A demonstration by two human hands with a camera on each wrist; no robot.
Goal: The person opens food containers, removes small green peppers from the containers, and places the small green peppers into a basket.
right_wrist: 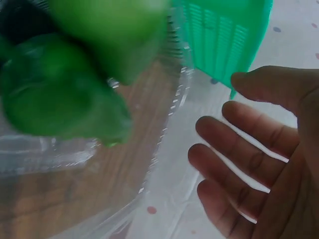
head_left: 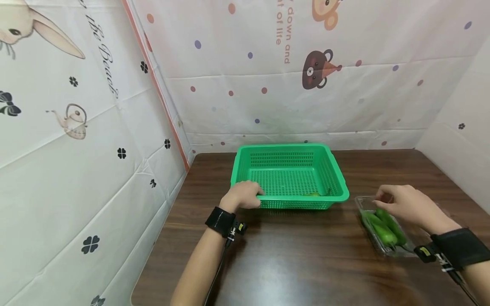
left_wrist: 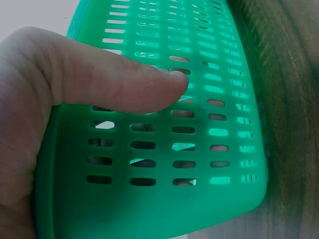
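- A green perforated plastic basket (head_left: 289, 176) with a rectangular rim sits on the dark brown wooden table (head_left: 291, 259), toward the table's far edge; everything below is placed from this basket.
- The left hand (head_left: 243, 195) grips the basket's near-left corner. In the left wrist view the thumb (left_wrist: 119, 84) lies curled across the outside of the slotted wall (left_wrist: 199, 144), and the other fingers go over the rim, hidden from that view.
- Something small and green (head_left: 311, 194) lies on the basket floor by the near wall; too little shows to tell what it is.
- To the right of the basket, a little nearer the person and not touching it, lies a clear plastic clamshell tray (head_left: 406, 247) holding long green peppers (head_left: 384, 229).
- The right hand (head_left: 407, 205) is over the end of that tray closest to the basket. In the right wrist view its fingers (right_wrist: 239, 149) are spread and only slightly bent, with nothing between them; the peppers (right_wrist: 65, 94) show blurred beside the palm, inside the clear tray (right_wrist: 65, 164).
- Behind the basket and to its left hang pale sheets (head_left: 344, 85) printed with dots, bears, a rabbit and a teapot.
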